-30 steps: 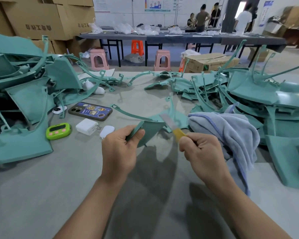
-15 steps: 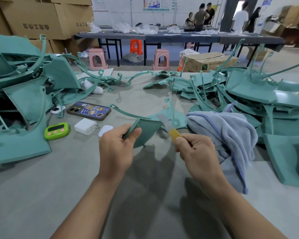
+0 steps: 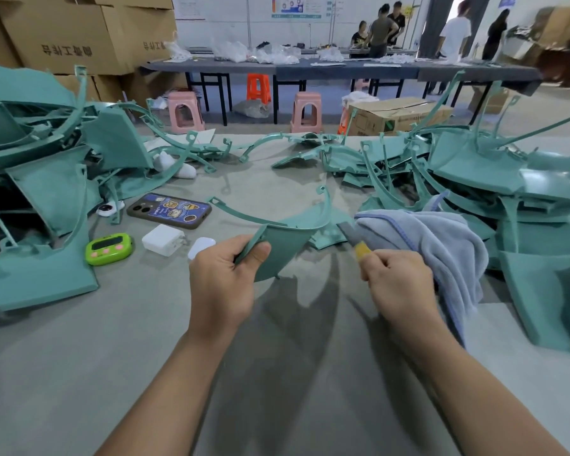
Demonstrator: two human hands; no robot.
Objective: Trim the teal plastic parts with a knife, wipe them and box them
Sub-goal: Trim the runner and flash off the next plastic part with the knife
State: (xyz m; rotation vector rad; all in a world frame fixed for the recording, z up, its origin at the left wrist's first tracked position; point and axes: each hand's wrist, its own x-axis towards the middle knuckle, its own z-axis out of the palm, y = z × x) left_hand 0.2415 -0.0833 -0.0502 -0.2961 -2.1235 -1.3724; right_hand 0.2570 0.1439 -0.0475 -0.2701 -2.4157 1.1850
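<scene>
The left hand [image 3: 222, 284] grips a curved teal part [image 3: 283, 245] by its lower corner, thumb pressed on the face, and holds it just above the grey table [image 3: 129, 357]. The right hand [image 3: 397, 284] is curled round the yellow handle of a knife [image 3: 354, 240]. Its blade points up and away, just right of the part, though I cannot tell whether it touches. A blue-grey cloth [image 3: 435, 238] lies just beside the right hand. More teal pieces form a left heap [image 3: 46, 192] and a right heap [image 3: 507, 192], and near the left one lie a phone [image 3: 169, 210], a green timer [image 3: 109, 249] and a white charger [image 3: 162, 240].
</scene>
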